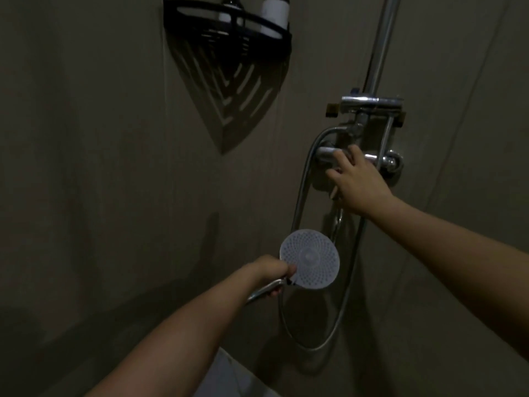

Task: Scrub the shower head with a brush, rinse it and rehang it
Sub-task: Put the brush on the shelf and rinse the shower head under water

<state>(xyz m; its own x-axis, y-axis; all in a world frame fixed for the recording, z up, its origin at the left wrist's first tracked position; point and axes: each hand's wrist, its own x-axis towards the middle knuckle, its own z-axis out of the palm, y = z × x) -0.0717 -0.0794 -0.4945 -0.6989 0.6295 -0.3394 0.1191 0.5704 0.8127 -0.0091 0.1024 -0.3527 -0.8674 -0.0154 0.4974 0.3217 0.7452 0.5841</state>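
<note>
In the corner of a dim shower stall, the tiled wall [114, 196] fills most of the view, and high on it hangs a black corner caddy [229, 67] with two bottles [274, 15] standing in it, only partly seen. To the right a chrome riser pipe [382, 44] runs down to the mixer valve [372, 133], from which a metal hose [300, 193] loops down and back up. The right hand [353, 179] reaches to the valve, fingers spread and laid over the chrome lever [329, 153], touching rather than clamped round it as far as the dim light allows. Lower, well apart from the valve, the left hand [269, 277] is wrapped tight round the chrome handle of the shower head [309, 259], whose round pale spray face is turned up toward the camera. No brush shows anywhere, and no water can be made out leaving the nozzles, though the light is poor. Judging from this, the rinse step is in hand: one hand at the water control, the other holding the head off its bracket. The next move probably calls for working the lever gently while tipping the spray face down and away, since pointed as it is now a sudden jet would hit the person. Rehanging is not yet done.
</note>
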